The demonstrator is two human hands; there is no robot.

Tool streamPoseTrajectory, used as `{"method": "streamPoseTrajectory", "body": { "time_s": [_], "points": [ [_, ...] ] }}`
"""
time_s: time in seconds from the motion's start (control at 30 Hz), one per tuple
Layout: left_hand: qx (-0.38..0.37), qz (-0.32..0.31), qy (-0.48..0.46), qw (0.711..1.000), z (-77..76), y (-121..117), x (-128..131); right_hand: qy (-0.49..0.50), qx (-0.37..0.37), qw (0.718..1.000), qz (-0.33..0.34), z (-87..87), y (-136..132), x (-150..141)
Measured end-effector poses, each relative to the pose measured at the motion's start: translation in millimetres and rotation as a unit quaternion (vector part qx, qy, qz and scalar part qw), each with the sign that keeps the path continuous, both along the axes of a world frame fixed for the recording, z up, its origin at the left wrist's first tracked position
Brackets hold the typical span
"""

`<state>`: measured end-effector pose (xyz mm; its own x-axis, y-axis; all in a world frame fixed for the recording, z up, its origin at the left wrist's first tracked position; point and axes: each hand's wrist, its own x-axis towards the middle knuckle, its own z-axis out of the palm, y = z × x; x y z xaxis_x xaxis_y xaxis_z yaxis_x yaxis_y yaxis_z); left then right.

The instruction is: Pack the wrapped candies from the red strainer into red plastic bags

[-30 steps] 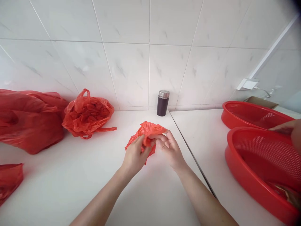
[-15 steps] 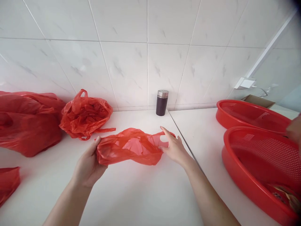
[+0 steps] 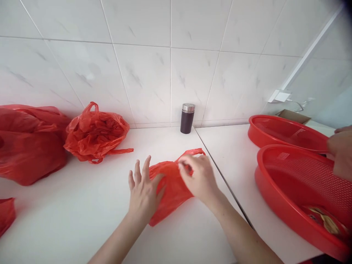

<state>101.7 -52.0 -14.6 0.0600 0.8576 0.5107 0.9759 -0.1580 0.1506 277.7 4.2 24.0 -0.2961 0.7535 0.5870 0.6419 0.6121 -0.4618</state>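
Observation:
A thin red plastic bag (image 3: 174, 192) lies across the white table between my hands, its handle loop sticking out at the far right. My right hand (image 3: 200, 176) pinches the bag near its handle end, thumb and forefinger together. Over the bag's left side is my left hand (image 3: 144, 190), fingers spread and raised; its thumb is slightly blurred against the plastic. Behind to the left sits an open red bag (image 3: 96, 135) stuffed with crumpled red bags. Beside it stands a large, full red bag (image 3: 30, 146).
A dark flask with a silver lid (image 3: 187, 119) stands by the tiled wall. Two red perforated baskets (image 3: 264, 183) are on the right, the nearer one holding some small items. Another person's hand (image 3: 341, 150) is beside them. A red piece of plastic (image 3: 6, 214) lies at the left edge.
My left hand has let go of the bag's left end, moved right and spread its fingers. My right hand has closed on the bag, which is now bunched shorter and slanted.

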Motion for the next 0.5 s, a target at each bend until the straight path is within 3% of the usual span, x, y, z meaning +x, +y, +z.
{"method": "streamPoseTrajectory", "body": {
  "time_s": [0.1,0.23,0.5],
  "points": [
    [-0.118,0.01,0.008,0.993,-13.1,22,1,-0.135,-0.114,0.979,0.106,-18.2,1,-14],
    [-0.204,-0.01,0.021,0.979,-3.5,38,-3,-0.247,-0.217,0.937,0.115,-25.6,23,-20],
    [-0.325,0.026,0.102,0.94,35.7,38,-48,-0.25,-0.347,0.903,-0.043,25.5,86,20]
  ]
}}
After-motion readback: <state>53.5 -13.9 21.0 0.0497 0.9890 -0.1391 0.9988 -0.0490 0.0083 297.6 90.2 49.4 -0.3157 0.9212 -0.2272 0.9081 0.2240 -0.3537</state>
